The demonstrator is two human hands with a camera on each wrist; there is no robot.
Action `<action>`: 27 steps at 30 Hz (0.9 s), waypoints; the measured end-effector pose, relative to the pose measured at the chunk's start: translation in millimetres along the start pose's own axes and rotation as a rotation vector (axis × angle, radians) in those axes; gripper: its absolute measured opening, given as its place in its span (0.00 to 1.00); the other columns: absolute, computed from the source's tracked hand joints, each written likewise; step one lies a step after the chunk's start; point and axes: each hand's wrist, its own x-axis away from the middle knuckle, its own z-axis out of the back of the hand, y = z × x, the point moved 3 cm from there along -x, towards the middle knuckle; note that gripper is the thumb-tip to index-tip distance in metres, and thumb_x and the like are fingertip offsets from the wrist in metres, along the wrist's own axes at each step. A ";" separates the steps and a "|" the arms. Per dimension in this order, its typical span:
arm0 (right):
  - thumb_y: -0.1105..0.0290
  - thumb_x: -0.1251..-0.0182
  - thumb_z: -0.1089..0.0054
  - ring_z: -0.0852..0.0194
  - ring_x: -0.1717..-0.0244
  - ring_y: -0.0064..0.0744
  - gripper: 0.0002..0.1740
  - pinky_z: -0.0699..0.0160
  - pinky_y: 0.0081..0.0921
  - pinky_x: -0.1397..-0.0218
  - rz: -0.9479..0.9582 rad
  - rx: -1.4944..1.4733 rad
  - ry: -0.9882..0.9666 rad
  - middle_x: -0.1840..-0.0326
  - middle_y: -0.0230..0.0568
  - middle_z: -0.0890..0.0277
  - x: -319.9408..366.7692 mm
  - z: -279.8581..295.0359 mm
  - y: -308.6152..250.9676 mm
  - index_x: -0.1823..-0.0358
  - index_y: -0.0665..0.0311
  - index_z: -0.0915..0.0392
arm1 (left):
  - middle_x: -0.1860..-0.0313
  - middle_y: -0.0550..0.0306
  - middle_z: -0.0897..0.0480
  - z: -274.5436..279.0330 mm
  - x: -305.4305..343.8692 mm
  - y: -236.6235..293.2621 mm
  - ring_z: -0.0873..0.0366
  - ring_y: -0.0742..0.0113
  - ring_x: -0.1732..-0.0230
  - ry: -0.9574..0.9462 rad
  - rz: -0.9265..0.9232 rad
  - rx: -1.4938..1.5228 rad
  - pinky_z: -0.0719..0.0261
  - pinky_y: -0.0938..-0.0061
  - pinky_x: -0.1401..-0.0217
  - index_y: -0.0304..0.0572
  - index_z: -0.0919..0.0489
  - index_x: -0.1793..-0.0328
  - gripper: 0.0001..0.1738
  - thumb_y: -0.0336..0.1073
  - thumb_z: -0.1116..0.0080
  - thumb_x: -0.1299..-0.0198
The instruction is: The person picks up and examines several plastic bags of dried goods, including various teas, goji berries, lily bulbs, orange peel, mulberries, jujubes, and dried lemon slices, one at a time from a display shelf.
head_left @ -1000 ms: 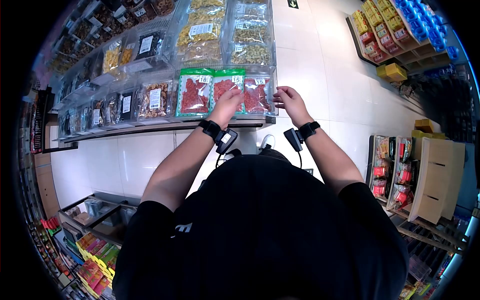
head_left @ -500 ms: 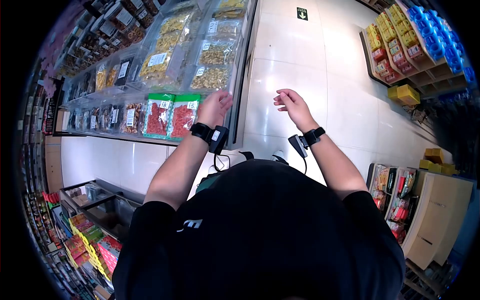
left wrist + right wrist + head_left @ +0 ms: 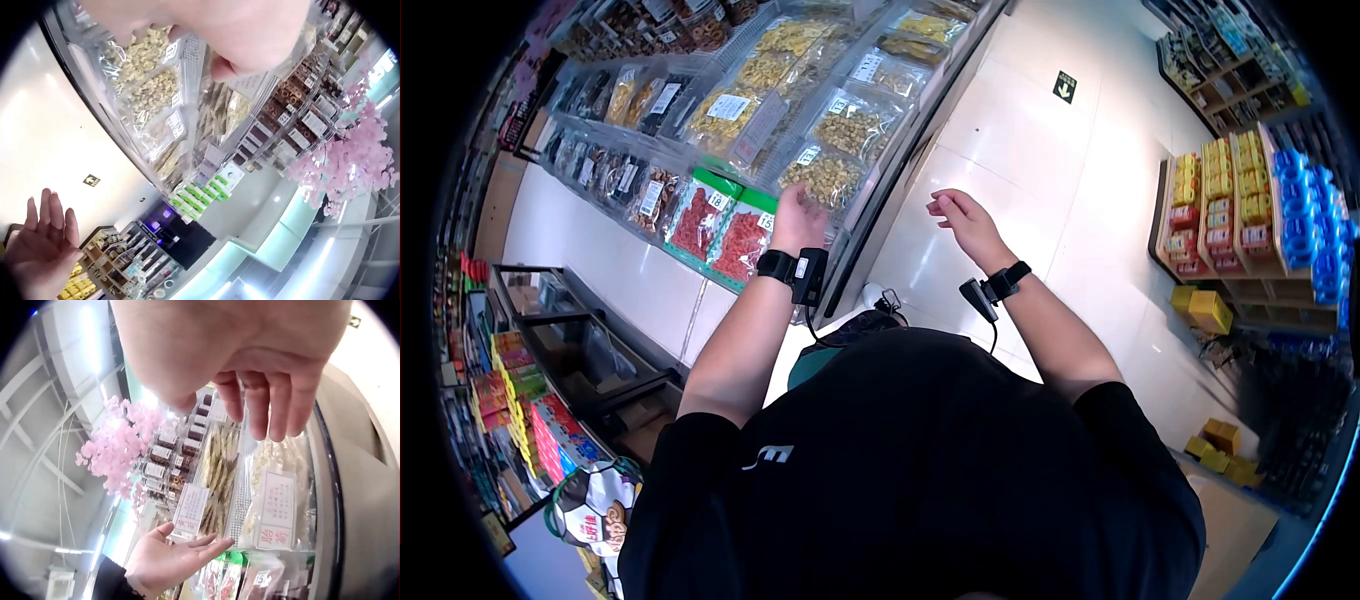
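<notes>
The left hand (image 3: 797,226) is over the front corner of the display, beside a green-topped bag of red dried food (image 3: 742,243) and just below a bag of pale dried pieces (image 3: 821,177). Whether it touches a bag cannot be told. The right hand (image 3: 970,226) hovers over the floor to the right of the display, its fingers loosely bent and holding nothing. In the right wrist view, the left hand (image 3: 172,557) appears palm up with extended fingers and nothing in it. The left wrist view shows the right hand (image 3: 47,247) with its fingers spread.
The display's dark edge (image 3: 900,190) runs diagonally between the hands. Shelves with yellow and blue goods (image 3: 1220,205) stand at the right, near yellow boxes (image 3: 1208,309). A dark-framed rack (image 3: 565,320) is at the lower left. Pale floor (image 3: 1040,150) lies beyond the right hand.
The head view has turned, so the display now slants. The left hand has left the red bags and moved to the display's corner; the right hand has moved away from the display's edge.
</notes>
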 end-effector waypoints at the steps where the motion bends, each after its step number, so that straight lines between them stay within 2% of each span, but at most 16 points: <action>1: 0.60 0.25 0.58 0.26 0.49 0.28 0.18 0.26 0.26 0.47 0.025 0.064 -0.055 0.54 0.38 0.24 -14.0 -2.8 -3.3 0.47 0.65 0.29 | 0.38 0.49 0.37 1.0 -6.6 2.6 0.42 0.55 0.35 0.007 -0.002 0.023 0.53 0.60 0.27 0.38 0.37 0.40 0.27 0.43 0.46 0.42; 3: 0.60 0.25 0.58 0.27 0.48 0.29 0.18 0.27 0.27 0.45 0.037 0.115 -0.099 0.52 0.39 0.24 -44.5 -8.2 -13.3 0.46 0.64 0.29 | 0.37 0.52 0.37 -2.1 -19.7 10.2 0.41 0.59 0.37 -0.003 -0.014 0.034 0.51 0.62 0.29 0.41 0.35 0.41 0.26 0.44 0.46 0.43; 4: 0.59 0.25 0.58 0.27 0.47 0.29 0.18 0.28 0.27 0.44 0.034 0.093 -0.130 0.51 0.39 0.24 -60.3 -12.5 -19.9 0.46 0.64 0.29 | 0.45 0.56 0.31 -6.6 -19.1 14.1 0.35 0.62 0.47 -0.043 -0.026 0.022 0.45 0.66 0.33 0.43 0.33 0.45 0.23 0.45 0.46 0.43; 5: 0.59 0.25 0.58 0.27 0.46 0.29 0.19 0.29 0.27 0.43 0.029 0.069 -0.165 0.51 0.39 0.24 -76.3 -17.4 -25.7 0.45 0.65 0.29 | 0.45 0.56 0.31 -5.6 -28.6 15.4 0.35 0.62 0.47 -0.036 -0.035 0.050 0.45 0.66 0.33 0.43 0.33 0.45 0.23 0.45 0.46 0.43; 8: 0.56 0.26 0.59 0.30 0.44 0.29 0.21 0.31 0.28 0.42 -0.079 0.090 -0.268 0.48 0.39 0.26 -122.4 -40.9 -50.1 0.45 0.66 0.30 | 0.54 0.53 0.22 -10.4 -23.8 21.6 0.25 0.62 0.52 0.138 0.092 0.009 0.33 0.70 0.41 0.42 0.28 0.49 0.18 0.44 0.50 0.41; 11: 0.49 0.29 0.56 0.31 0.42 0.33 0.28 0.32 0.30 0.41 -0.200 0.121 -0.384 0.44 0.45 0.28 -172.4 -69.7 -50.0 0.42 0.66 0.32 | 0.54 0.50 0.20 -40.7 6.2 38.2 0.23 0.59 0.51 0.154 0.054 0.054 0.30 0.68 0.42 0.39 0.28 0.49 0.18 0.43 0.51 0.41; 12: 0.45 0.30 0.56 0.31 0.43 0.36 0.31 0.32 0.32 0.41 -0.320 0.153 -0.411 0.45 0.47 0.29 -189.3 -79.4 -43.3 0.41 0.67 0.33 | 0.57 0.48 0.19 -43.1 4.2 39.3 0.22 0.56 0.55 0.118 0.099 0.113 0.28 0.64 0.44 0.36 0.29 0.49 0.20 0.43 0.51 0.41; 13: 0.42 0.32 0.55 0.31 0.43 0.38 0.35 0.32 0.33 0.41 -0.439 0.191 -0.441 0.45 0.50 0.30 -202.1 -89.3 -37.9 0.40 0.68 0.35 | 0.57 0.48 0.19 -39.0 -2.0 40.3 0.22 0.56 0.55 0.142 0.085 0.148 0.28 0.64 0.44 0.36 0.29 0.49 0.20 0.43 0.51 0.41; 14: 0.37 0.35 0.56 0.29 0.48 0.42 0.41 0.30 0.35 0.44 -0.445 0.322 -0.469 0.46 0.53 0.30 -211.2 -99.0 -38.4 0.39 0.70 0.37 | 0.56 0.48 0.20 -34.9 -14.1 36.0 0.22 0.56 0.55 0.057 0.113 0.171 0.28 0.63 0.45 0.37 0.29 0.49 0.19 0.44 0.53 0.40; 15: 0.37 0.35 0.56 0.29 0.48 0.42 0.41 0.30 0.35 0.44 -0.447 0.341 -0.511 0.46 0.53 0.30 -219.9 -108.5 -39.2 0.39 0.70 0.37 | 0.56 0.49 0.21 -29.5 -29.7 29.6 0.23 0.57 0.55 -0.029 0.136 0.190 0.28 0.63 0.47 0.39 0.28 0.50 0.19 0.45 0.54 0.40; 16: 0.37 0.35 0.57 0.28 0.50 0.42 0.42 0.28 0.36 0.46 -0.528 0.463 -0.544 0.47 0.53 0.30 -228.4 -116.3 -36.0 0.38 0.70 0.37 | 0.51 0.46 0.21 -0.6 -74.0 5.2 0.23 0.55 0.48 0.081 0.110 0.094 0.29 0.62 0.40 0.37 0.27 0.47 0.20 0.43 0.59 0.38; 18: 0.35 0.36 0.59 0.25 0.56 0.45 0.43 0.25 0.38 0.55 -0.587 0.583 -0.640 0.49 0.56 0.29 -253.0 -129.0 -8.7 0.37 0.69 0.38 | 0.52 0.47 0.20 6.5 -84.6 -0.3 0.23 0.55 0.49 0.063 0.111 0.142 0.29 0.62 0.41 0.37 0.27 0.47 0.20 0.43 0.58 0.38; 19: 0.35 0.36 0.59 0.25 0.56 0.45 0.43 0.25 0.38 0.55 -0.581 0.603 -0.683 0.49 0.56 0.29 -257.3 -134.4 -6.2 0.37 0.69 0.38 | 0.53 0.48 0.20 4.4 -87.1 -2.6 0.22 0.55 0.50 0.013 0.124 0.160 0.28 0.61 0.42 0.36 0.27 0.48 0.20 0.43 0.58 0.38; 21: 0.40 0.36 0.52 0.34 0.72 0.30 0.29 0.31 0.30 0.72 -0.579 0.581 -0.710 0.70 0.38 0.34 -260.4 -139.0 -1.0 0.60 0.63 0.29 | 0.53 0.45 0.21 -18.6 -52.3 15.3 0.23 0.57 0.52 0.063 0.075 0.262 0.27 0.62 0.46 0.35 0.30 0.45 0.22 0.41 0.52 0.41; 24: 0.45 0.36 0.46 0.33 0.72 0.28 0.24 0.32 0.30 0.73 -0.590 0.514 -0.920 0.72 0.36 0.34 -273.4 -140.7 5.2 0.61 0.63 0.29 | 0.53 0.49 0.22 -36.9 -28.7 23.1 0.25 0.59 0.51 0.270 -0.067 0.195 0.29 0.63 0.45 0.38 0.27 0.48 0.19 0.42 0.53 0.41; 27: 0.51 0.37 0.42 0.32 0.69 0.27 0.21 0.30 0.29 0.69 -0.545 0.428 -1.070 0.69 0.36 0.29 -272.9 -135.9 -4.6 0.59 0.64 0.27 | 0.51 0.51 0.24 -34.3 -30.9 13.1 0.29 0.60 0.51 0.343 -0.023 0.182 0.32 0.65 0.45 0.41 0.27 0.47 0.19 0.42 0.53 0.41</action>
